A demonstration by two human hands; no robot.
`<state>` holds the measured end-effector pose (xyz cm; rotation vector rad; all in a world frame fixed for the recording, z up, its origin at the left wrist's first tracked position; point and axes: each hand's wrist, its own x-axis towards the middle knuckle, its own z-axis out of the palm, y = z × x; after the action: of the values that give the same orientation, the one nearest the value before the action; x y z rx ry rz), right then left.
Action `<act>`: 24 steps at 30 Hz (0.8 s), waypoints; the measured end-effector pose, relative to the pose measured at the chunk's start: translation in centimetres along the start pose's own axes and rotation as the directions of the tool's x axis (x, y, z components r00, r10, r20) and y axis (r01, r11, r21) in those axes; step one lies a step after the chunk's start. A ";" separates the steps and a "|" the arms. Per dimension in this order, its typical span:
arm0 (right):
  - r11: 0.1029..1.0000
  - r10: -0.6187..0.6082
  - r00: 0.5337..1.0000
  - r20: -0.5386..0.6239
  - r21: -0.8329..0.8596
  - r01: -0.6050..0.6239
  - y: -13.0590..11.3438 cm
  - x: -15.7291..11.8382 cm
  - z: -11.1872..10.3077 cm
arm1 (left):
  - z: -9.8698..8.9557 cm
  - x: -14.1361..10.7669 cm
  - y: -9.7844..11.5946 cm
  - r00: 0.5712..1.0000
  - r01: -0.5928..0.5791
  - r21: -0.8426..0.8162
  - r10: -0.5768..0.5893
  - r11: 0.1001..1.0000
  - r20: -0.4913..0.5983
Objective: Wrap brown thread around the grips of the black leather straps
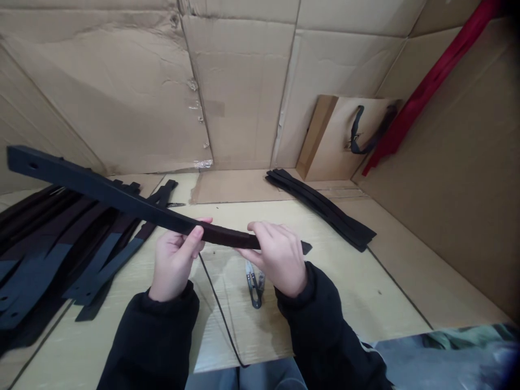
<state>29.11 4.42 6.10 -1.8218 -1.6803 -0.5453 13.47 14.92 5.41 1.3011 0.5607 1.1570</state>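
Note:
A long dark strap (101, 189) slants across the view, held above the table by both hands. Its left end has a small hole and reaches far out to the left. My left hand (173, 268) is closed on it near the middle, thumb on top, where dark blue-grey turns to brownish black. Further right, my right hand (282, 260) wraps round the strap, and a pointed tip shows beyond it. Below my left hand a thin dark cord (221, 309) runs to the table's front edge. Thread snips (254, 287) lie on the table between my forearms, partly behind my right hand.
Many similar dark straps (60, 254) are piled at the left. A bundle of black straps (320, 208) lies at the right rear. Cardboard walls (244, 97) enclose the table (345, 292). A brown paper bag (331, 135) leans at the back, near a hanging red strip (439, 76).

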 end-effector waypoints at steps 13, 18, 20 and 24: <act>0.984 -0.102 0.995 -0.002 0.145 0.101 -0.2 0.0 -0.3 | -0.2 0.1 0.8 0.997 0.000 -0.237 0.019 0.971 0.077; 0.985 -0.083 0.995 0.046 0.153 0.075 0.0 0.0 -0.7 | 0.0 0.4 0.1 0.994 -0.106 -0.172 0.102 0.979 -0.037; 0.988 -0.042 0.998 0.038 0.148 0.036 0.0 -0.1 -0.7 | 0.2 0.3 0.0 0.988 -0.141 -0.142 0.129 0.980 -0.089; 0.996 -0.025 0.995 -0.092 0.081 0.032 0.1 -0.3 -0.3 | 0.6 0.1 -0.1 0.979 -0.156 -0.094 0.141 0.983 -0.147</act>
<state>29.20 4.04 6.11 -1.6917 -1.6458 -0.5544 14.11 14.77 5.53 1.1940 0.5034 1.3917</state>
